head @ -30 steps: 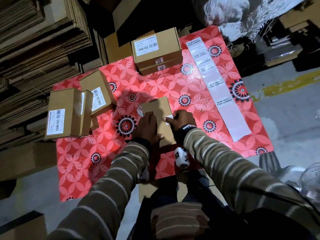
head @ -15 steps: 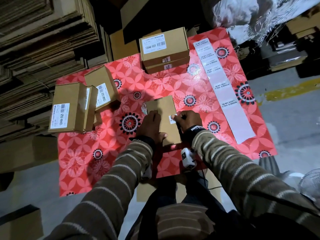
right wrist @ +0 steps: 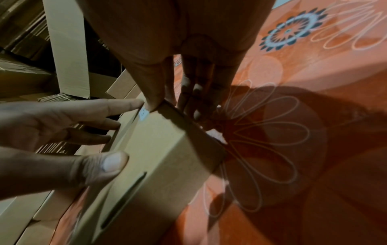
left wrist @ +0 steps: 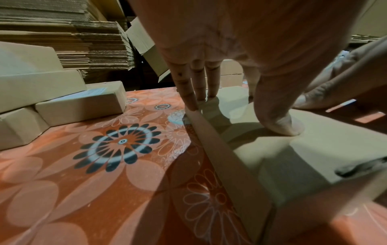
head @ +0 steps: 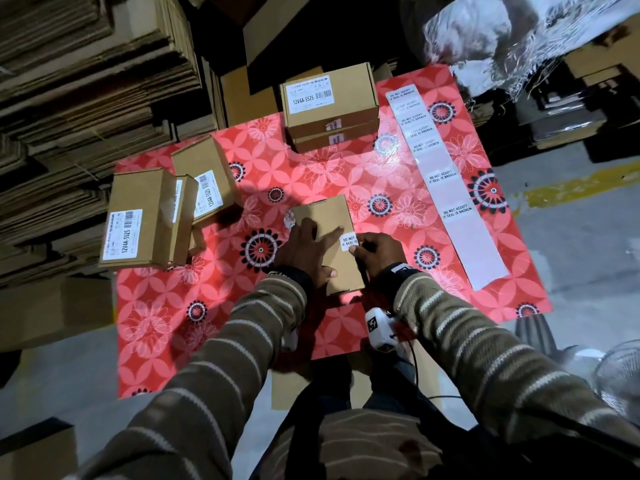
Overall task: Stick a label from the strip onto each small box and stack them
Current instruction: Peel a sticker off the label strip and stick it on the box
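A box (head: 329, 237) lies mid-desk (head: 156, 323). The left hand (head: 304, 251) presses flat on it, fingers straight. The right hand (head: 375, 252) pinches a label (head: 348, 241) over its right edge, half stuck. Two sealed boxes are stacked (head: 330, 109) behind; three unstacked boxes (head: 145, 216) wait left. The strip (head: 446, 181) lies right, nothing blocking

Brown boxes (head: 322, 233) with white labels (head: 348, 241) lie on a red, seemingly floral-patterned sheet (head: 346, 174).
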The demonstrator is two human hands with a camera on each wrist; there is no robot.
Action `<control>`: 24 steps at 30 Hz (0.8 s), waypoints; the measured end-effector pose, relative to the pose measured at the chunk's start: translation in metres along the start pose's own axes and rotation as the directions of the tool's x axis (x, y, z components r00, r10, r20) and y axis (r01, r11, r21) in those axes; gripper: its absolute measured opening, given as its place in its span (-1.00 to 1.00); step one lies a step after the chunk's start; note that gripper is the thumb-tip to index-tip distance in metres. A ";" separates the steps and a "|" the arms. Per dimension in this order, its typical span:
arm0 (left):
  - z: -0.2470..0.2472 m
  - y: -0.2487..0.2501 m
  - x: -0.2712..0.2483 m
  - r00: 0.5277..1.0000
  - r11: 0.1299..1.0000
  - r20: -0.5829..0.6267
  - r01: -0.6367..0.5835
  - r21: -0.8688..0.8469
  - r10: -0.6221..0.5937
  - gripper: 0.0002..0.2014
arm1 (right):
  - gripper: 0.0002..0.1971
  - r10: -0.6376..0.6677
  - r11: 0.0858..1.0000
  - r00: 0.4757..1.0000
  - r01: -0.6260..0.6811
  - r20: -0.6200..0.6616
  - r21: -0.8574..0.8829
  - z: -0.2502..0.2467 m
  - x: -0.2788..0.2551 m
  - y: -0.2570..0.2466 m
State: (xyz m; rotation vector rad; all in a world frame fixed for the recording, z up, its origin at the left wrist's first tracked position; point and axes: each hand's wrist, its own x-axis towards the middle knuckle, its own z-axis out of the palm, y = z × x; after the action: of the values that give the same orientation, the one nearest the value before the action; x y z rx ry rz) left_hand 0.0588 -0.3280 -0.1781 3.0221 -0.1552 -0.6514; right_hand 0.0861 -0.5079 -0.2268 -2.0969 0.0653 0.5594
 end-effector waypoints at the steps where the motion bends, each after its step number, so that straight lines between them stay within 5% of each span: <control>1: -0.001 0.001 0.000 1.000 1.000 0.006 -0.004 0.017 0.004 -0.05 | -0.73 -0.002 1.000 1.000 0.002 0.003 0.011 0.000 -0.002 0.002; 9: -0.002 -0.010 0.020 0.999 1.000 0.040 -0.009 -0.030 0.010 -0.17 | -0.65 0.107 0.994 0.994 -0.106 -0.021 0.040 -0.005 -0.013 0.002; 12: -0.009 -0.027 0.039 0.999 0.997 0.014 -0.052 -0.049 0.052 -0.23 | -0.83 0.075 0.997 0.991 -0.071 -0.115 0.037 -0.013 -0.037 0.005; 17: -0.020 -0.038 0.071 0.997 0.997 0.002 -0.082 -0.012 0.082 -0.16 | -0.61 0.084 0.989 0.995 -0.091 -0.061 -0.116 -0.003 -0.069 0.006; 24: -0.018 -0.032 0.081 0.997 0.998 0.060 -0.048 -0.044 0.050 -0.12 | -0.80 0.143 0.987 0.988 -0.147 -0.061 -0.067 0.012 -0.058 0.002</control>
State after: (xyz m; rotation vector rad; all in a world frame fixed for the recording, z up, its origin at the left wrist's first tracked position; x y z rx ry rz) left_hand 0.1431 -0.3041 -0.1968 2.9492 -0.2140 -0.7340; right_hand 0.0289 -0.5091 -0.2102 -2.1895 0.2344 0.5973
